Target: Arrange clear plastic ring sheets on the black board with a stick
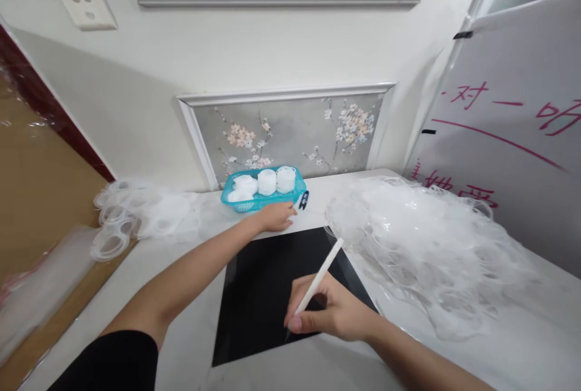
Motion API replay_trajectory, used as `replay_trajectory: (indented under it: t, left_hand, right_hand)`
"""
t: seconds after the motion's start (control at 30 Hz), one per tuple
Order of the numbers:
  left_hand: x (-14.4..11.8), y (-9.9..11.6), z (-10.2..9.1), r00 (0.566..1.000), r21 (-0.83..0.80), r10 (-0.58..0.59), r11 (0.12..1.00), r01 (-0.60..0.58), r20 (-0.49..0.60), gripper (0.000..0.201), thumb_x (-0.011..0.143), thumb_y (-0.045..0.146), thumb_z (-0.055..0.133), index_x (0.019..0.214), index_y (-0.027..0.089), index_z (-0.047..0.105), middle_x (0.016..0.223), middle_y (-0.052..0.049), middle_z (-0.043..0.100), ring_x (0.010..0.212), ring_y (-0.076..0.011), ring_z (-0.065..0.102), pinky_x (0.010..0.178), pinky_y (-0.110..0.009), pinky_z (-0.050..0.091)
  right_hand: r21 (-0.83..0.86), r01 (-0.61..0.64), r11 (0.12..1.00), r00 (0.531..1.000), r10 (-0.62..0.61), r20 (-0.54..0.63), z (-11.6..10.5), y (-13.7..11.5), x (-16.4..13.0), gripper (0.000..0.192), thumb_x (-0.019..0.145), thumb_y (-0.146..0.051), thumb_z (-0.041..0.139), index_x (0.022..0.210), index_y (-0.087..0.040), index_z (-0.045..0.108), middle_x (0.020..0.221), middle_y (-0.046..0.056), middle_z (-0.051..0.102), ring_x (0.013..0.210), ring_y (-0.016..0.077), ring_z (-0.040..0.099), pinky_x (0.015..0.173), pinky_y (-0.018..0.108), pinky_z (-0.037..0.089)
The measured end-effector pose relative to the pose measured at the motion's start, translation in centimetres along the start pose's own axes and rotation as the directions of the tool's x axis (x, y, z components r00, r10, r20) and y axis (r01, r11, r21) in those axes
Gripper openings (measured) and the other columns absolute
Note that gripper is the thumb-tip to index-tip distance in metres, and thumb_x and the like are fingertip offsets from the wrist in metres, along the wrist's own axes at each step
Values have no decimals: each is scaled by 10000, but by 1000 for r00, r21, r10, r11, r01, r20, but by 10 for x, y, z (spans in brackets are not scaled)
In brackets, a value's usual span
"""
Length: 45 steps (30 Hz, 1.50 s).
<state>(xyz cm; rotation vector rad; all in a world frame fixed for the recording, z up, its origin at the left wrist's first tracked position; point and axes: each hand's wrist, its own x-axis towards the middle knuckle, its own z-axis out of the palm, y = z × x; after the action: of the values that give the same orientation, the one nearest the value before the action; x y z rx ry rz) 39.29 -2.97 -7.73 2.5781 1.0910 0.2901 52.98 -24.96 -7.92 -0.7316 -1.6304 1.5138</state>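
My right hand (333,315) grips a thin white stick-like tool (320,276) like a pen, its tip down on a black square mat (267,285) on the white table. My left hand (276,216) reaches forward, palm down, at the mat's far edge, just in front of a turquoise basket (295,194) holding three white round rolls (267,181). Its fingers lie close to small blue-handled snips (304,200). Whether it touches or holds anything I cannot tell.
A large heap of clear plastic ring pieces (431,239) covers the table's right side. A smaller pile of clear rings (136,215) lies at the left. A white board with red writing (512,137) leans at right. The wall is close behind.
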Motion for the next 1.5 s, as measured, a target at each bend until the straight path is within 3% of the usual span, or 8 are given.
replay_trajectory:
  t: [0.17, 0.47, 0.63, 0.77, 0.9, 1.1, 1.27, 1.5]
  left_hand:
    - [-13, 12, 21, 996, -183, 68, 980, -79, -62, 115, 822, 178, 515, 710, 166, 537, 887, -57, 560, 921, -201, 518, 885, -294, 378]
    - [-74, 46, -20, 999, -662, -4, 749, -25, -43, 242, 926, 400, 367, 854, 177, 427, 898, -60, 576, 796, -173, 594, 724, -327, 479]
    - [-124, 84, -37, 998, -957, -5, 283, 63, 64, 204, 882, 322, 561, 814, 147, 480, 793, -43, 595, 719, -130, 578, 669, -246, 447]
    - [-136, 100, -41, 995, -975, 8, 202, 93, 97, 183, 885, 307, 570, 811, 151, 511, 748, -33, 613, 717, -129, 587, 682, -242, 445]
    - [-87, 131, -40, 994, -940, 13, 323, -109, -110, 196, 911, 306, 489, 774, 174, 536, 776, -17, 634, 725, -137, 619, 685, -271, 480]
    - [-14, 172, -35, 940, -264, 295, 906, -332, -169, 209, 796, 220, 607, 984, 293, 663, 1240, 18, 571, 1033, -145, 612, 841, -267, 474]
    - [-83, 113, -39, 917, 227, 386, 906, -356, -100, 378, 939, 324, 363, 1291, 406, 478, 1369, 25, 466, 1251, -132, 448, 1076, -246, 299]
    - [-205, -93, -93, 864, 462, -335, 741, 488, -375, 523, 815, 129, 478, 1333, 70, 438, 1306, -236, 469, 1201, -344, 476, 952, -493, 407]
  right_hand:
    - [110, 80, 991, 959, -47, -281, -8, 6, 1, 192, 722, -322, 723, 784, -141, 716, 618, 10, 631, 541, 77, 551, 536, 191, 432]
    - [251, 318, 914, 585, 19, -811, -33, 8, 17, 265, 713, -353, 730, 878, -154, 675, 699, 21, 672, 644, 102, 598, 701, 245, 482]
    - [401, 266, 877, 677, 126, -725, -18, 3, 17, 368, 714, -376, 726, 1003, -164, 641, 867, 68, 709, 838, 162, 659, 829, 301, 482]
    - [553, 199, 809, 786, 205, -583, -5, -2, 17, 350, 700, -373, 740, 973, -175, 646, 880, 64, 710, 851, 173, 665, 809, 299, 486]
    - [610, 71, 789, 763, 350, -543, 2, 9, 17, 407, 663, -379, 766, 991, -171, 645, 921, 76, 709, 841, 173, 668, 785, 275, 482]
    - [640, -145, 755, 709, 530, -465, 3, 40, 14, 492, 623, -393, 794, 1029, -174, 624, 938, 72, 710, 838, 146, 663, 780, 235, 483]
    - [598, -201, 776, 753, 513, -412, 5, 46, 8, 529, 611, -464, 784, 1028, -177, 631, 1025, 81, 690, 940, 182, 647, 834, 259, 484]
    - [445, -250, 860, 796, 444, -411, 16, 47, 12, 499, 682, -534, 705, 1012, -164, 648, 1025, 89, 678, 911, 180, 627, 841, 283, 478]
